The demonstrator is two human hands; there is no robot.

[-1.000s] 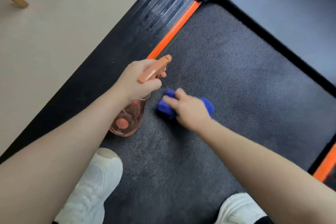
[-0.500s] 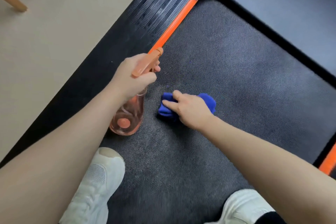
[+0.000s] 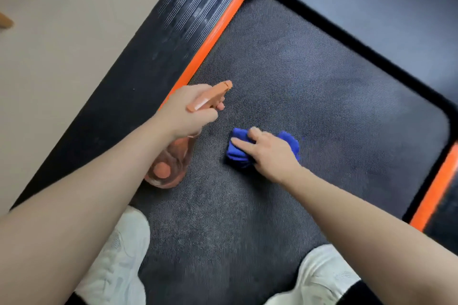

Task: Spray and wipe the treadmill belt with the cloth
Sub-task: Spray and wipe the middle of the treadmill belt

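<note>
1. Since the earlier frame, the right hand (image 3: 273, 153) and its blue cloth (image 3: 238, 148) had shifted slightly across the treadmill belt (image 3: 322, 86), while the spray bottle (image 3: 173, 161) had tilted so that its orange nozzle pointed further toward the upper right of the frame.
2. Right grip: fingers were laid over the bunched cloth and partly curled into it, pressing it flat to the belt at the centre of the frame.
3. Left grip: the left hand (image 3: 188, 111) was wrapped round the neck of the bottle, at centre left. Whether a finger was on the trigger could not be told.
4. Cloth, judged: light, soft and limp. It would fold and drag on the textured belt, so it is best held bunched under the palm with downward pressure.
5. Bottle, judged: clear, stiff plastic holding some pinkish liquid, moderately light and possibly slippery if wet. The neck below the orange head is the sound place to hold it.
6. Both white shoes (image 3: 116, 262) stood on the belt at the bottom of the frame.
</note>
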